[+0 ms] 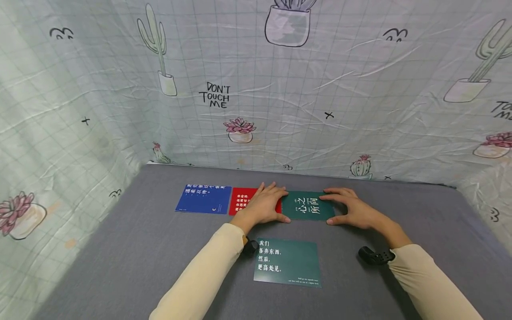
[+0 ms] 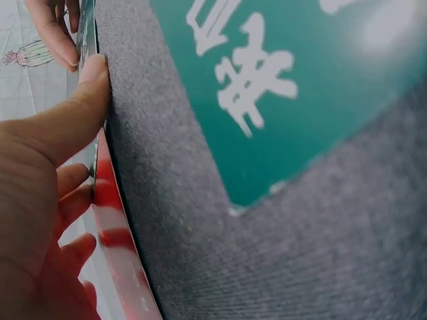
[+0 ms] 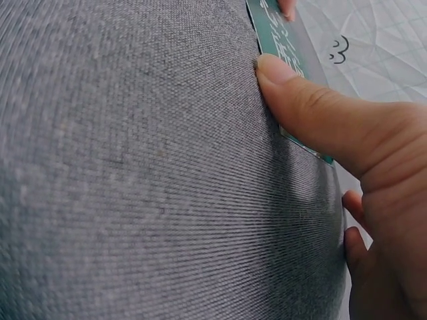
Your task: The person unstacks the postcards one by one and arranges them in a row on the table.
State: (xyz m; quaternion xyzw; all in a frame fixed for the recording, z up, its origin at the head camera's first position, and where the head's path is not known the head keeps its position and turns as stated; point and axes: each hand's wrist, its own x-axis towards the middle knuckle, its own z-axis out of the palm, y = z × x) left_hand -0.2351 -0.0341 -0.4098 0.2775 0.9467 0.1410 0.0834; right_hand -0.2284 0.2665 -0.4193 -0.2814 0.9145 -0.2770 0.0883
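Note:
A dark green card (image 1: pixel 298 205) with white characters lies flat at the end of a row, to the right of a red card (image 1: pixel 238 200). My left hand (image 1: pixel 262 206) rests over the join between these two cards, partly covering the red one. Its thumb (image 2: pixel 93 93) lies at the green card's near left corner. At the green card's right end is my right hand (image 1: pixel 356 211), its fingertips touching the far side and its thumb (image 3: pixel 300 100) the near edge. Neither hand lifts the card.
A blue card (image 1: pixel 204 199) lies at the row's left end. Closer to me, another green card (image 1: pixel 287 262) with white text lies on the grey cloth surface (image 1: pixel 132 249). A patterned cloth (image 1: pixel 280 89) hangs behind and at both sides.

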